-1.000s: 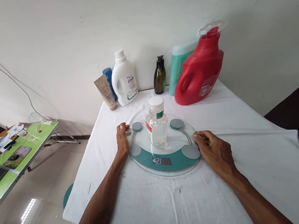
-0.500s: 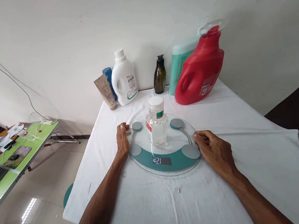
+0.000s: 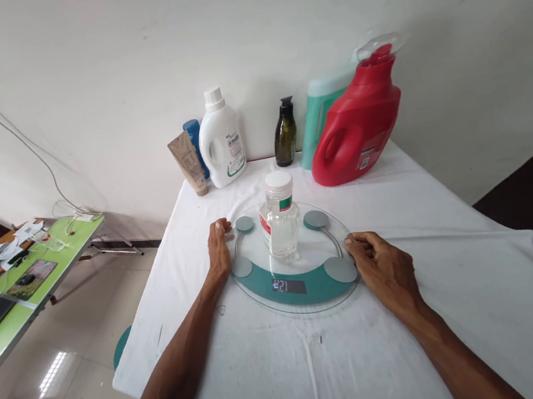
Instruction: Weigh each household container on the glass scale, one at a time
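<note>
A round glass bathroom scale [image 3: 281, 295] lies on the table, with a green band, grey foot pads and a lit digital display. Upright on its glass stands a clear jar [image 3: 281, 224] with a white lid and a red and green label, full of something clear. My left hand [image 3: 218, 247] is at the scale's left edge, its fingers bent in against the rim. At the right edge my right hand [image 3: 383, 268] is closed, thumb and fingers gripping the glass rim. Neither hand touches the jar.
Along the wall stand a tan tube [image 3: 187, 165], a blue bottle [image 3: 195, 143], a white detergent jug [image 3: 222, 142], a dark pump bottle [image 3: 285, 132], a green container [image 3: 318, 114] and a red jug [image 3: 360, 124]. White cloth [image 3: 485, 300] covers the table. A green desk [image 3: 74, 233] is left.
</note>
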`<state>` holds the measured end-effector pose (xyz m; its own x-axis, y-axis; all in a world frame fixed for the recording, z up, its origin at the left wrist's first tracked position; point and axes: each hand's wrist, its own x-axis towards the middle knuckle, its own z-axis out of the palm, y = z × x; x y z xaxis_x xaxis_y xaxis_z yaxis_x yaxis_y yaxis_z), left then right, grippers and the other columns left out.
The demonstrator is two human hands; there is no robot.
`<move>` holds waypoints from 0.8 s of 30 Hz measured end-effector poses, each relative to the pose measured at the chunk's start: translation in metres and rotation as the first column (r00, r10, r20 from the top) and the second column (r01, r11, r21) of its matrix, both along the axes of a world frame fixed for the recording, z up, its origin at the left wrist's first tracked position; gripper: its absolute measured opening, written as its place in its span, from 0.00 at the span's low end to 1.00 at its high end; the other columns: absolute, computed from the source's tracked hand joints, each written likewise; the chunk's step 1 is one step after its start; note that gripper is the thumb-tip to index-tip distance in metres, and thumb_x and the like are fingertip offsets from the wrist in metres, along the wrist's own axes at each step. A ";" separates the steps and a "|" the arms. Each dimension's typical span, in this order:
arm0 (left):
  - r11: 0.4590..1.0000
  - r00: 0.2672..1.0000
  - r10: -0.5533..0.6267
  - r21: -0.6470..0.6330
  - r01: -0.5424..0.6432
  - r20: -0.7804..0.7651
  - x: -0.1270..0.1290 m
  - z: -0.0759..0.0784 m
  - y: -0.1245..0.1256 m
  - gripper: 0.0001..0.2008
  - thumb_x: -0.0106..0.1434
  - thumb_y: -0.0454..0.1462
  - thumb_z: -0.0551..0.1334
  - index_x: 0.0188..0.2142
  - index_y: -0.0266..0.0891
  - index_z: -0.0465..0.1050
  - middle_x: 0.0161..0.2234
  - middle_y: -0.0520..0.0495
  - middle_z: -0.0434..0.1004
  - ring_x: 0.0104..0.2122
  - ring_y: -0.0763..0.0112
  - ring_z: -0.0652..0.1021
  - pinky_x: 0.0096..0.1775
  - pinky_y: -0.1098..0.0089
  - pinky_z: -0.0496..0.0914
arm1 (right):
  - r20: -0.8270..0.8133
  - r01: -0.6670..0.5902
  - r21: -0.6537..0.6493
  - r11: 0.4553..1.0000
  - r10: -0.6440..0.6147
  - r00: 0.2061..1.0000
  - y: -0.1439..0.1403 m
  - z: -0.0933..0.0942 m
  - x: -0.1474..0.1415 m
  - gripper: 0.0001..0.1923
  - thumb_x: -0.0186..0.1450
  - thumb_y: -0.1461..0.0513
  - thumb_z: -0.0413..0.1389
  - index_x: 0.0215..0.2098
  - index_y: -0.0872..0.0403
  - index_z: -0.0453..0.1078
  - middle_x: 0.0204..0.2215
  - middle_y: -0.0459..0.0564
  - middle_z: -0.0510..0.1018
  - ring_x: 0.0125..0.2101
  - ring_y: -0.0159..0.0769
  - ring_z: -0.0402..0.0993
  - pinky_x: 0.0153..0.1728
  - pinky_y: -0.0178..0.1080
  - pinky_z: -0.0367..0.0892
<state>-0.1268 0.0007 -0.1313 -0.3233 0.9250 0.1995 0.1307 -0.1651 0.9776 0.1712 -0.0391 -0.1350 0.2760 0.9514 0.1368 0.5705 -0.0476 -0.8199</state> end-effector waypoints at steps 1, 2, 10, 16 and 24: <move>1.000 1.000 -0.001 0.001 0.001 -0.002 0.000 0.000 0.000 0.41 0.64 0.70 0.48 0.49 0.38 0.74 0.51 0.34 0.79 0.50 0.54 0.79 0.51 0.53 0.74 | -0.004 0.005 -0.010 1.000 -0.005 1.000 0.000 0.001 -0.001 0.23 0.61 0.42 0.49 0.38 0.49 0.71 0.31 0.54 0.82 0.32 0.48 0.78 0.40 0.47 0.71; 1.000 1.000 -0.002 0.002 0.002 -0.005 0.000 -0.001 0.001 0.41 0.65 0.70 0.48 0.49 0.38 0.74 0.51 0.34 0.79 0.50 0.54 0.79 0.51 0.53 0.74 | -0.006 0.010 -0.020 1.000 -0.010 1.000 -0.001 0.002 -0.001 0.23 0.61 0.42 0.48 0.38 0.49 0.71 0.31 0.54 0.82 0.32 0.48 0.78 0.40 0.47 0.71; 1.000 0.997 0.008 0.018 -0.006 -0.081 0.000 0.005 -0.004 0.38 0.68 0.67 0.46 0.53 0.38 0.71 0.53 0.33 0.77 0.54 0.52 0.77 0.56 0.51 0.70 | -0.017 0.005 -0.042 0.999 -0.006 1.000 0.000 0.004 -0.001 0.23 0.61 0.42 0.49 0.38 0.50 0.71 0.29 0.54 0.81 0.31 0.48 0.78 0.41 0.47 0.70; 0.952 0.960 -0.111 0.248 0.176 -0.256 0.016 0.047 -0.033 0.42 0.64 0.64 0.60 0.67 0.42 0.59 0.64 0.33 0.68 0.65 0.47 0.69 0.65 0.48 0.61 | -0.047 -0.022 -0.018 1.000 0.021 0.999 -0.001 0.002 0.001 0.23 0.62 0.42 0.49 0.36 0.50 0.71 0.25 0.52 0.80 0.27 0.47 0.76 0.37 0.46 0.70; 0.960 0.920 -0.243 0.060 0.274 -0.307 0.063 0.064 -0.028 0.42 0.47 0.48 0.80 0.59 0.43 0.69 0.57 0.36 0.76 0.55 0.46 0.77 0.58 0.46 0.70 | -0.063 -0.030 0.021 0.999 0.031 0.998 0.000 0.001 0.003 0.24 0.63 0.42 0.48 0.36 0.50 0.71 0.28 0.54 0.82 0.30 0.48 0.78 0.35 0.45 0.68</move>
